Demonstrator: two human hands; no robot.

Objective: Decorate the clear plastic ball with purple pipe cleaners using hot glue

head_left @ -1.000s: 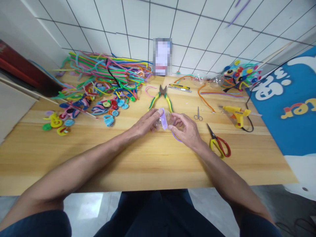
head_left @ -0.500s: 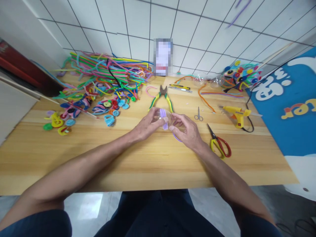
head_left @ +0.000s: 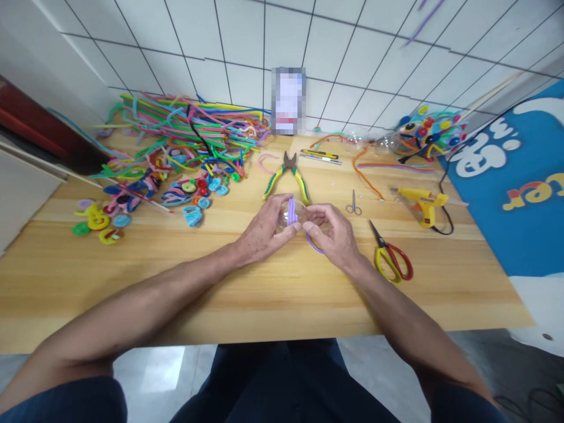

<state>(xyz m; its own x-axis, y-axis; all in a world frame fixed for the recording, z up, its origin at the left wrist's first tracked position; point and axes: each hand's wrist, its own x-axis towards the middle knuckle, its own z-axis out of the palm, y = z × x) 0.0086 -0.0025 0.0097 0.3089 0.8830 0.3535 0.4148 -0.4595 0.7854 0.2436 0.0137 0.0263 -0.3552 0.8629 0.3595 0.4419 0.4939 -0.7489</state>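
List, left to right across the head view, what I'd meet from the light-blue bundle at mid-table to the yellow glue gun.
Light-blue bundle, left hand, clear ball with purple band, right hand, small scissors, red-and-yellow-handled scissors, yellow glue gun.

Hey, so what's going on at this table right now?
A person's left hand holds a clear round piece with a purple band across it. The right hand is close beside it, and a purple strand curves out below that hand; its exact grip is unclear. Pliers lie open just beyond the hands, with red-and-yellow scissors off to the right on the table.
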